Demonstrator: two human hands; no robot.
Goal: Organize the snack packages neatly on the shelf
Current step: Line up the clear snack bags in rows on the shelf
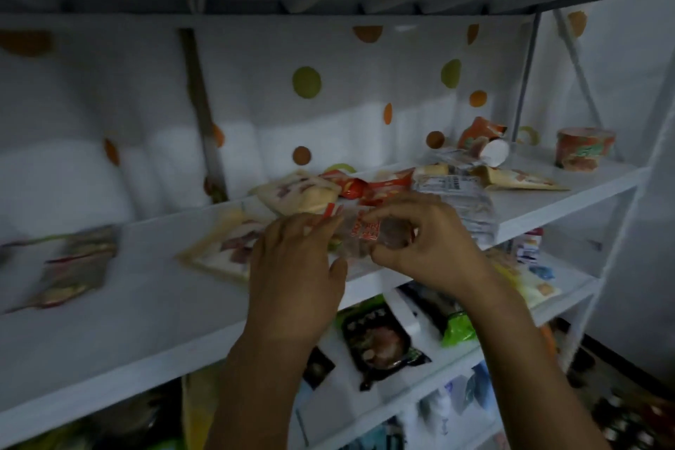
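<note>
Both hands meet over the white shelf on a small clear snack packet with a red label. My right hand pinches its right end between thumb and curled fingers. My left hand holds its left edge with the fingers. Under and left of the hands lies a flat cream packet. Behind them sit another cream packet, red wrappers and a clear pack with a printed label. A dark packet lies at the far left.
At the back right of the shelf stand a tipped orange cup and an upright noodle cup. A flat cream pouch lies near them. Lower shelves hold a dark packet, a green bag and other goods.
</note>
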